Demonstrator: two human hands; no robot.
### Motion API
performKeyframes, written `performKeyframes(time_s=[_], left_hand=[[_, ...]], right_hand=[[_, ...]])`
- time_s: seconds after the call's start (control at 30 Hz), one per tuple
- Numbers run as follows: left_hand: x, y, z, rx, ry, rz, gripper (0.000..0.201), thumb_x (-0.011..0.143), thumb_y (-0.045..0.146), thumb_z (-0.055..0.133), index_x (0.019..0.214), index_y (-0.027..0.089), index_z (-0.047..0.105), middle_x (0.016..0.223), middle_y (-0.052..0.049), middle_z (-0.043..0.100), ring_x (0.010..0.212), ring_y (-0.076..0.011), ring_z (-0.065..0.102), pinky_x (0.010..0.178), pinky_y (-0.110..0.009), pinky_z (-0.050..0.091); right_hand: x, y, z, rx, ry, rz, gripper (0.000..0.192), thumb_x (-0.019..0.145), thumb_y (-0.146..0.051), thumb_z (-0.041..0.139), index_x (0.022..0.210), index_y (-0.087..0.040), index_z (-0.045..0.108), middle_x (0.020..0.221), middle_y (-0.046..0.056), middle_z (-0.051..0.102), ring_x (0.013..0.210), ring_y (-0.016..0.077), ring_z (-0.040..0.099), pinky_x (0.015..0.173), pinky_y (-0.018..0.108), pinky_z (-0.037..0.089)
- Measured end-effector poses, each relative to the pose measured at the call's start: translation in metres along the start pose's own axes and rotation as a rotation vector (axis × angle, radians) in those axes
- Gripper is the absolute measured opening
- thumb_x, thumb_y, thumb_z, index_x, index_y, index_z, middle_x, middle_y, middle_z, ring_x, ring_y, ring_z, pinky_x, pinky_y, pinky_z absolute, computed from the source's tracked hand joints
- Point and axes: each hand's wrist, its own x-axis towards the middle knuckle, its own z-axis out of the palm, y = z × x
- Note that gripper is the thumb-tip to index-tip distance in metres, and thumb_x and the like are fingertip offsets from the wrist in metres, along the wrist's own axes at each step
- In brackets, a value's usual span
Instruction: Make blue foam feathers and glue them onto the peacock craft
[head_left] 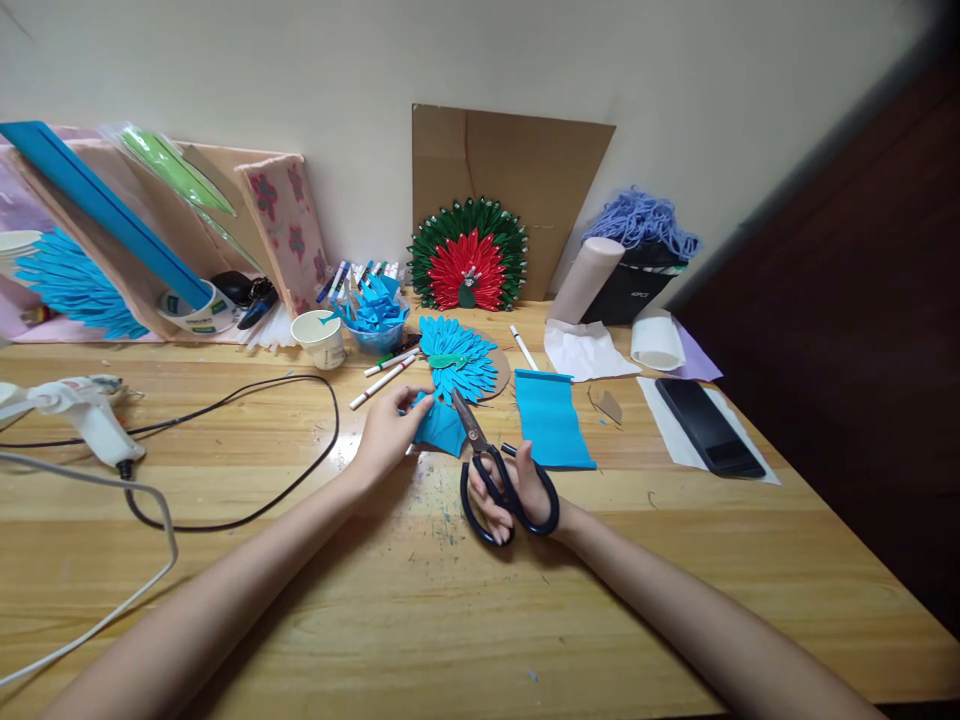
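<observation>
Between the fingers of my left hand (pixel 391 428) is a small piece of blue crepe paper (pixel 442 428). My right hand (pixel 529 485) has its fingers through the black handles of a pair of scissors (pixel 474 432), whose blades point up and left, close to that piece. Just beyond lies a round cardboard disc (pixel 496 375) layered with blue paper petals (pixel 469 355), a green paper shape (pixel 448 361) at their middle. Right of the scissors, a larger sheet of blue crepe paper (pixel 553 425) lies flat on the table.
A white glue gun (pixel 94 415) with a looping black cable lies left. Behind are a paper cup (pixel 319 340), a tub of blue scraps (pixel 375 325), markers (pixel 384 382) and a red-and-green peacock craft (pixel 469 262). A black phone (pixel 705 425) rests on white paper at right.
</observation>
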Motion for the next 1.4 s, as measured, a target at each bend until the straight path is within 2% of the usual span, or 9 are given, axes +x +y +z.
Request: performKeyframes(time_s=[0.1, 0.17, 0.3, 0.4, 0.8, 1.07, 1.4], left_hand=[[0.004, 0.006, -0.004, -0.223, 0.025, -0.105, 0.032, 0.063, 0.040, 0.068, 0.078, 0.013, 0.067, 0.070, -0.004, 0.065, 0.060, -0.0143, 0.055, 0.056, -0.024, 0.041], [0.006, 0.012, -0.008, -0.301, 0.070, -0.121, 0.033, 0.061, 0.041, 0.070, 0.077, 0.012, 0.066, 0.066, -0.003, 0.064, 0.056, -0.0117, 0.054, 0.054, -0.023, 0.041], [0.004, 0.026, -0.013, -0.346, 0.170, -0.094, 0.036, 0.063, 0.042, 0.070, 0.082, 0.012, 0.066, 0.074, -0.005, 0.066, 0.062, -0.0112, 0.056, 0.058, -0.022, 0.044], [0.002, 0.033, -0.013, -0.346, 0.222, -0.074, 0.037, 0.064, 0.041, 0.069, 0.086, 0.012, 0.065, 0.078, -0.006, 0.067, 0.067, -0.0123, 0.057, 0.059, -0.022, 0.045], [-0.002, 0.024, -0.001, -0.358, 0.137, -0.002, 0.032, 0.064, 0.038, 0.069, 0.083, 0.013, 0.062, 0.082, -0.007, 0.066, 0.070, -0.0140, 0.058, 0.060, -0.024, 0.047], [-0.004, 0.024, 0.001, -0.348, 0.120, -0.023, 0.033, 0.063, 0.037, 0.070, 0.083, 0.012, 0.062, 0.079, -0.005, 0.065, 0.070, -0.0136, 0.058, 0.060, -0.024, 0.046], [-0.004, 0.025, 0.001, -0.352, 0.138, -0.033, 0.031, 0.063, 0.037, 0.069, 0.082, 0.013, 0.061, 0.077, -0.004, 0.064, 0.066, -0.0124, 0.058, 0.059, -0.024, 0.047]], right_hand=[[-0.006, -0.006, 0.009, -0.090, -0.008, 0.050, 0.083, 0.054, -0.090, 0.016, 0.072, -0.015, 0.047, 0.037, -0.003, 0.048, 0.031, 0.0118, 0.048, 0.035, 0.024, 0.043], [-0.010, -0.008, 0.014, -0.149, -0.029, 0.070, 0.084, 0.053, -0.090, 0.018, 0.073, -0.014, 0.048, 0.039, -0.002, 0.049, 0.032, 0.0111, 0.048, 0.037, 0.024, 0.042], [-0.014, -0.007, 0.019, -0.241, -0.030, 0.071, 0.082, 0.057, -0.088, 0.017, 0.074, -0.014, 0.049, 0.043, -0.002, 0.050, 0.034, 0.0101, 0.047, 0.039, 0.024, 0.042], [-0.014, -0.005, 0.019, -0.224, 0.006, 0.067, 0.083, 0.058, -0.088, 0.016, 0.075, -0.013, 0.049, 0.043, -0.002, 0.049, 0.035, 0.0103, 0.048, 0.039, 0.023, 0.042], [-0.011, 0.010, 0.005, -0.158, 0.037, 0.053, 0.083, 0.057, -0.088, 0.019, 0.076, -0.014, 0.049, 0.043, -0.001, 0.051, 0.035, 0.0116, 0.051, 0.037, 0.023, 0.043], [-0.011, 0.012, 0.006, -0.145, 0.074, 0.053, 0.081, 0.057, -0.088, 0.019, 0.075, -0.015, 0.047, 0.042, -0.002, 0.050, 0.034, 0.0113, 0.050, 0.037, 0.023, 0.043], [-0.008, 0.011, 0.013, -0.125, 0.130, 0.046, 0.072, 0.053, -0.087, 0.036, 0.069, -0.017, 0.043, 0.035, -0.007, 0.044, 0.028, 0.0090, 0.043, 0.031, 0.020, 0.038]])
